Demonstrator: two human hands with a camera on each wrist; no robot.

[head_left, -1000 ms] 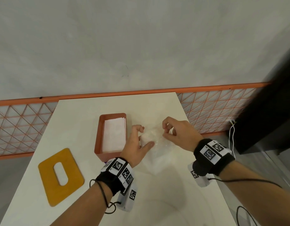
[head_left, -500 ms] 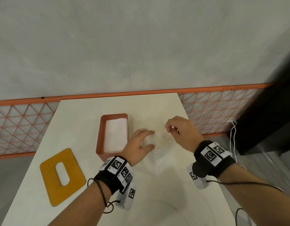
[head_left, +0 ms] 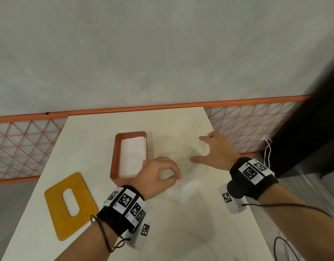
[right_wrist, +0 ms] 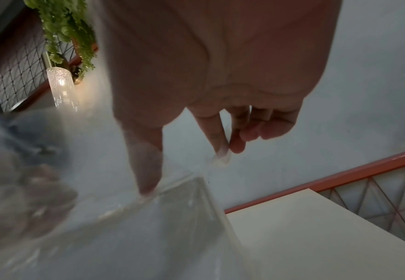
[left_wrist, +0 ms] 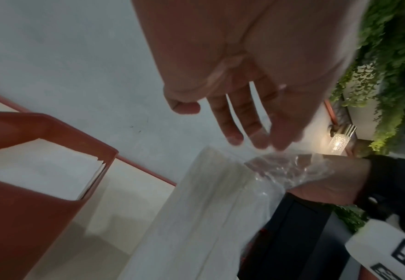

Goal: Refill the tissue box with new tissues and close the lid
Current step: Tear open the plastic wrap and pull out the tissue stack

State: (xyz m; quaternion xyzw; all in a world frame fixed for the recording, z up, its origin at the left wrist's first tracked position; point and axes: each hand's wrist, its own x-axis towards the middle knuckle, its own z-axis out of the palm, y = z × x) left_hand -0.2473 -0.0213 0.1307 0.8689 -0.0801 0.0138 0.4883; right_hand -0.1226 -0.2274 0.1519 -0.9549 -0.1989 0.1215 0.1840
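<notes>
The orange tissue box stands open on the white table with a white tissue stack inside; it also shows in the left wrist view. Its yellow lid, with an oval slot, lies flat to the box's left. A new tissue pack in a clear plastic wrapper lies right of the box, between my hands. My left hand pinches the wrapper's near end with thumb and forefinger. My right hand pinches a bit of wrapper film between fingertips, and its thumb presses on the wrapper.
An orange rail with lattice runs behind the table under a grey wall. A black cabinet and a white cable stand at the right. The table's right edge is close to my right wrist.
My hands have drawn apart: the left came back toward me, the right went farther right and spread. The wrapper is now stretched between them.
</notes>
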